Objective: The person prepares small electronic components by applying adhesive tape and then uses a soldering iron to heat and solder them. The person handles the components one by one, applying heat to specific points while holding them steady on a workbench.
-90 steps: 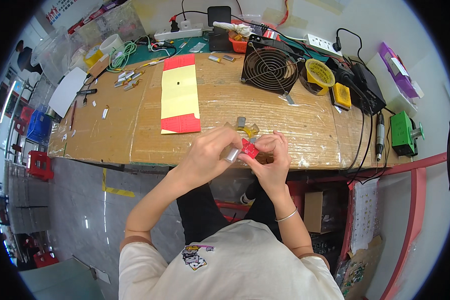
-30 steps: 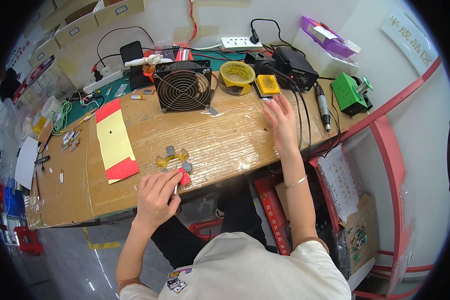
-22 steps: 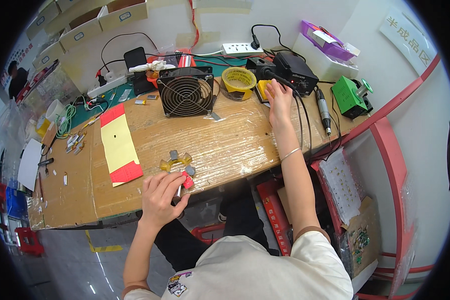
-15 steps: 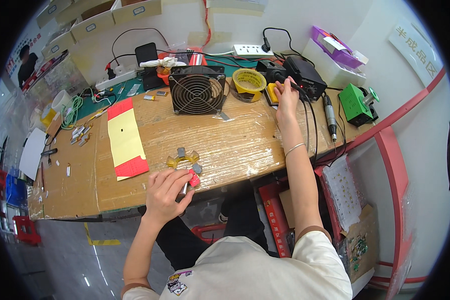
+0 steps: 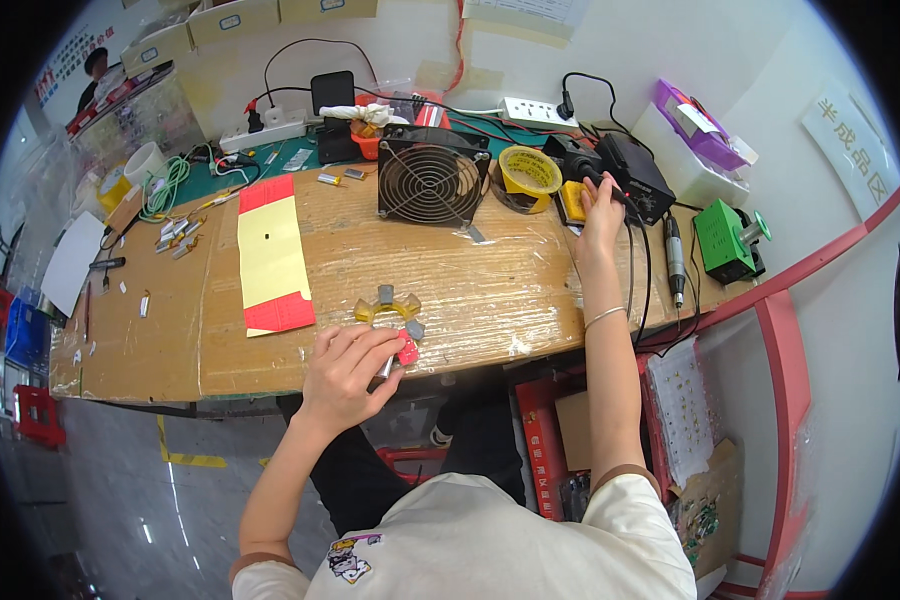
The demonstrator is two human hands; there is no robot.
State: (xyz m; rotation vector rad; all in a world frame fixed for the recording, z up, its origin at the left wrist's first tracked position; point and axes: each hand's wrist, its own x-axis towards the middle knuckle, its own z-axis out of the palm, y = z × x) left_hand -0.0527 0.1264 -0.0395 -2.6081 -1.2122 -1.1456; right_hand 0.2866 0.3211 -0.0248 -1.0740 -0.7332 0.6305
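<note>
My left hand (image 5: 348, 378) is at the table's front edge, fingers closed around a small silver battery cell (image 5: 384, 368). Its fingertips touch a red block (image 5: 407, 349) on a ring-shaped piece (image 5: 394, 308) with amber and grey blocks. At the back right, my right hand (image 5: 599, 225) closes around the handle of a soldering iron (image 5: 620, 193), whose cable trails off the table. The iron's tip is hidden. Beside that hand are a yellow sponge (image 5: 572, 203) and a black soldering station (image 5: 638, 180).
A black fan (image 5: 432, 180) stands at the back centre, next to a yellow tape roll (image 5: 528, 178). A red-and-yellow sheet (image 5: 272, 255) and several battery cells (image 5: 177, 236) lie left. A pen-shaped tool (image 5: 675, 262) and green solder reel holder (image 5: 727, 242) are at the right.
The view has shifted, so the table appears slightly higher and further right. My left hand stays at the red block and my right hand stays by the soldering station.
</note>
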